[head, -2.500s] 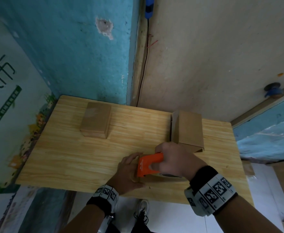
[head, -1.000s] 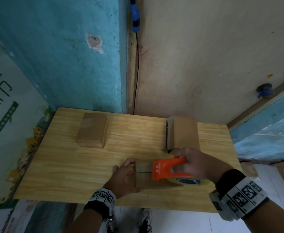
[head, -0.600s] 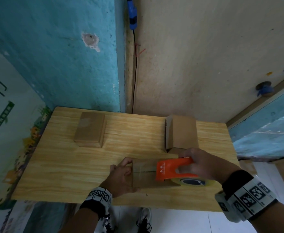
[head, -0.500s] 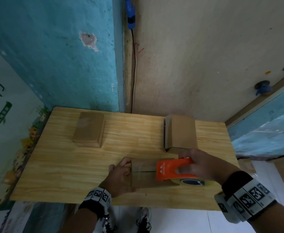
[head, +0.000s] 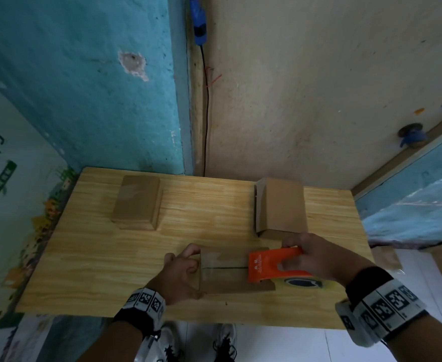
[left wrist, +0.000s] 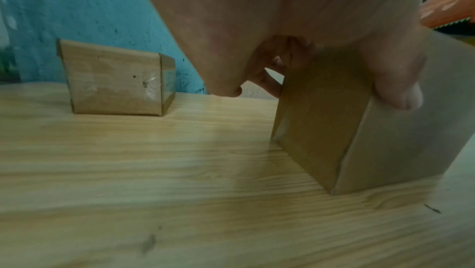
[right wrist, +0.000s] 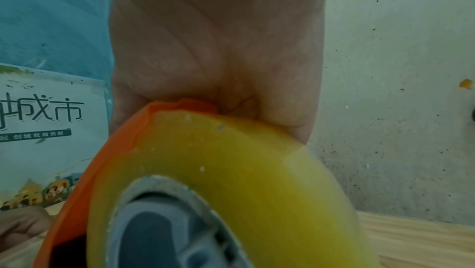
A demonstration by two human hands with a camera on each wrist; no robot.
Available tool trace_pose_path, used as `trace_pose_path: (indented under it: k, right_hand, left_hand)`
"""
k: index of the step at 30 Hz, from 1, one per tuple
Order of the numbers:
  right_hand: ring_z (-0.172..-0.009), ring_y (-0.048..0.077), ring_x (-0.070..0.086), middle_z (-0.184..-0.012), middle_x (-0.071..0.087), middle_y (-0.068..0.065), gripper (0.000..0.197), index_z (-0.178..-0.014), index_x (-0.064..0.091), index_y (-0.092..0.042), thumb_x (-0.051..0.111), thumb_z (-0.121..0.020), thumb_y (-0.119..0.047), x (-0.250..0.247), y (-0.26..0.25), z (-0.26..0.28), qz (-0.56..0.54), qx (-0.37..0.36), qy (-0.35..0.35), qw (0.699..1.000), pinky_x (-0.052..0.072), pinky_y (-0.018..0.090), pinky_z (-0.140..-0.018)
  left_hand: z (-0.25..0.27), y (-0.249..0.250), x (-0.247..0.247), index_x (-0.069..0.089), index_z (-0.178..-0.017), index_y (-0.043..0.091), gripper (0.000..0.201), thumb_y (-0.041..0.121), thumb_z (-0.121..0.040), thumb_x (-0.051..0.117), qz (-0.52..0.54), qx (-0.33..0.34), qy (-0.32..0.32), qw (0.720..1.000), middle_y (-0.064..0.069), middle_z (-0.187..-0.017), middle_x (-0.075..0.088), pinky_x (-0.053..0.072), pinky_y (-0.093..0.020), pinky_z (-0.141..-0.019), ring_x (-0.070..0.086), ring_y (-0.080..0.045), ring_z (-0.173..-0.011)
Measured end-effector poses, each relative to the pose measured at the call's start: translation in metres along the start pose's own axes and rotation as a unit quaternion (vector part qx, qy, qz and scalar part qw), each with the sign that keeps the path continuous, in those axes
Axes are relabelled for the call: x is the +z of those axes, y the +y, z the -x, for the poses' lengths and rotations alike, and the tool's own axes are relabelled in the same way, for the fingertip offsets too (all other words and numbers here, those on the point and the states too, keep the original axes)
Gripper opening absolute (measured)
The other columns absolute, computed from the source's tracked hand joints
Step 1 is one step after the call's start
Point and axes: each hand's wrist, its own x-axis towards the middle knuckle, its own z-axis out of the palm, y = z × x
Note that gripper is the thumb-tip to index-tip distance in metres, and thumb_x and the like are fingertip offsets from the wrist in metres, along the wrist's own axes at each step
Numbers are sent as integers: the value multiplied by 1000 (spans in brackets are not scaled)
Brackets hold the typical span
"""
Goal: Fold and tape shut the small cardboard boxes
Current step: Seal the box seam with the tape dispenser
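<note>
Head view: I am bracing the small brown cardboard box at the wooden tabletop's near edge, left hand gripping its end, while my right hand, clasping the orange tape dispenser, is laying tape along its seam.

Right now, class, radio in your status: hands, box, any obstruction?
Left hand grips near box at its left end. Right hand holds orange tape dispenser on the box's top seam, right end. Two other boxes behind; nothing in the way.

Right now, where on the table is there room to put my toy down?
Bare wood lies between the left box and the right box, and along the table left of the left hand. The front right is crowded.
</note>
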Motion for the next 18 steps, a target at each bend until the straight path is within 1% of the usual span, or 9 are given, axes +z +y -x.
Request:
trace_pose_path:
  k: [2,4,6,8,11,12,14,16,18]
  right_hand:
    - [-78,15,70,-88,72,0,26,-90,73,-26,78,-82,-50,0,-1,-3,8,-15,0,1000,57,39,-76]
    - [-72,15,68,-82,71,2,29,-85,71,-25,77,-80,-53,2,-1,-5,13,-23,8,1000,57,41,-72]
    - [-70,15,68,-79,71,0,32,-83,70,-25,74,-77,-57,5,1,-7,10,-30,16,999,56,43,-70]
    - [-69,16,68,-78,70,1,32,-82,69,-27,73,-77,-58,6,3,-7,4,-38,21,999,56,44,-70]
    - [-68,16,67,-77,69,3,30,-79,68,-28,73,-78,-58,8,6,-9,-12,-48,27,998,54,44,-68]
    - [-68,16,66,-77,69,4,32,-79,68,-28,72,-77,-59,9,6,-10,-12,-49,30,998,54,44,-69]
    - [-68,16,65,-77,68,4,37,-78,67,-27,69,-74,-63,11,7,-12,-12,-51,37,998,53,45,-68]
    - [-67,17,66,-76,68,4,40,-78,68,-25,68,-73,-65,13,7,-13,-17,-56,37,998,53,46,-68]
    - [-67,16,67,-77,69,4,39,-80,68,-26,68,-75,-65,15,7,-13,-15,-60,37,997,54,46,-68]
  left_hand:
    - [-2,0,-3,61,-83,40,38,47,-60,90,-9,18,3,1000,40,-134,29,43,-32,-94,31,-16,-106]
    - [-3,-3,-3,52,-85,35,47,45,-59,90,-10,30,12,999,37,-133,33,42,-33,-95,35,-15,-107]
    - [-3,-8,-2,43,-91,34,57,42,-60,91,24,26,24,999,34,-134,37,48,-39,-96,43,-16,-116]
    - [-2,-10,0,40,-105,44,66,38,-64,91,84,14,30,996,28,-139,42,51,-38,-100,47,-11,-128]
    - [2,-5,8,25,-138,52,93,39,-71,88,82,9,58,995,18,-158,30,40,-39,-116,36,-9,-143]
    - [3,-3,14,17,-150,46,101,44,-74,84,31,3,76,997,11,-165,19,34,-42,-120,31,-13,-146]
    - [5,6,29,14,-160,20,109,58,-77,73,-153,0,138,979,-5,-171,-5,26,-47,-122,20,-25,-152]
    - [7,23,39,21,-159,0,119,70,-74,65,-277,-13,162,947,-23,-169,-2,26,-55,-120,15,-37,-155]
    - [4,34,50,23,-156,-7,126,78,-71,60,-324,-14,177,929,-31,-166,3,21,-58,-121,12,-43,-155]
